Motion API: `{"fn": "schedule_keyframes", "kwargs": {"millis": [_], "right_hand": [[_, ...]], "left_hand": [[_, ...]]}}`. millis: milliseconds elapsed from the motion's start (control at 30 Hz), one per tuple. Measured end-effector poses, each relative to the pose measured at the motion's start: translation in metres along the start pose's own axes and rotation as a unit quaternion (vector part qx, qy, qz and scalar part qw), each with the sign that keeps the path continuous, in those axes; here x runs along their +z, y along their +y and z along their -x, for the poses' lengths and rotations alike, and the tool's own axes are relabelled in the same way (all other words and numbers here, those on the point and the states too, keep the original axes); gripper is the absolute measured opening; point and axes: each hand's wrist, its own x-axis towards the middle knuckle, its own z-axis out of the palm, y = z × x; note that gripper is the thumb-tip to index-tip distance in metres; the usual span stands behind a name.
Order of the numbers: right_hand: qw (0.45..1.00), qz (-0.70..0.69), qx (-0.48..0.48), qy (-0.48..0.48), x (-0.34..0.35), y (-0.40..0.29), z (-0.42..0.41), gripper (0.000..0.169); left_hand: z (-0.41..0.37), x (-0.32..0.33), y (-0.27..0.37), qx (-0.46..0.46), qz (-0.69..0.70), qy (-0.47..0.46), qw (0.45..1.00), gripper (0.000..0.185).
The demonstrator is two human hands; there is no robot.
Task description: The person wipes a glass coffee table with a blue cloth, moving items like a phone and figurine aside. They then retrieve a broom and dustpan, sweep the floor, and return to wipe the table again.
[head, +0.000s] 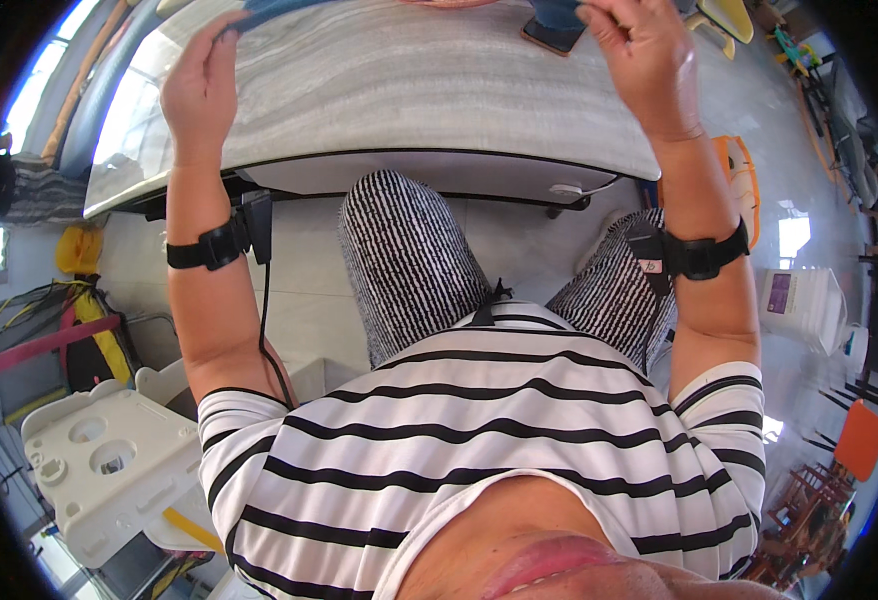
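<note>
At the far top of the view, blue cloth lies over a grey marble-patterned table. My left hand pinches the cloth's left end between thumb and fingers. On the other side, my right hand has its fingertips on another part of the blue cloth. The middle of the cloth is cut off by the picture's edge. A dark smartphone rests on the table beside my right hand, partly under the cloth. Both my forearms wear black straps with small devices.
A pinkish rounded object shows at the top edge. A yellow-and-white plastic piece is at the upper right. White buckets and an orange chair stand to my right. A white plastic frame is at my left.
</note>
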Motion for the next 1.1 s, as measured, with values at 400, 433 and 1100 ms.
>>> {"fn": "schedule_keyframes", "kwargs": {"millis": [400, 433, 1100], "right_hand": [[0.984, 0.002, 0.087, -0.158, 0.04, 0.056, 0.119, 0.018], [0.983, -0.007, 0.111, -0.144, 0.042, 0.062, 0.121, 0.019], [0.992, 0.082, 0.092, -0.015, 0.062, 0.08, 0.16, 0.02]], "left_hand": [[0.101, 0.065, -0.034, -0.053, -0.046, -0.093, 0.993, 0.022], [0.095, 0.086, -0.016, -0.022, -0.077, -0.055, 0.995, 0.02], [0.097, 0.088, -0.119, -0.262, -0.324, -0.258, 0.872, 0.062]]}}
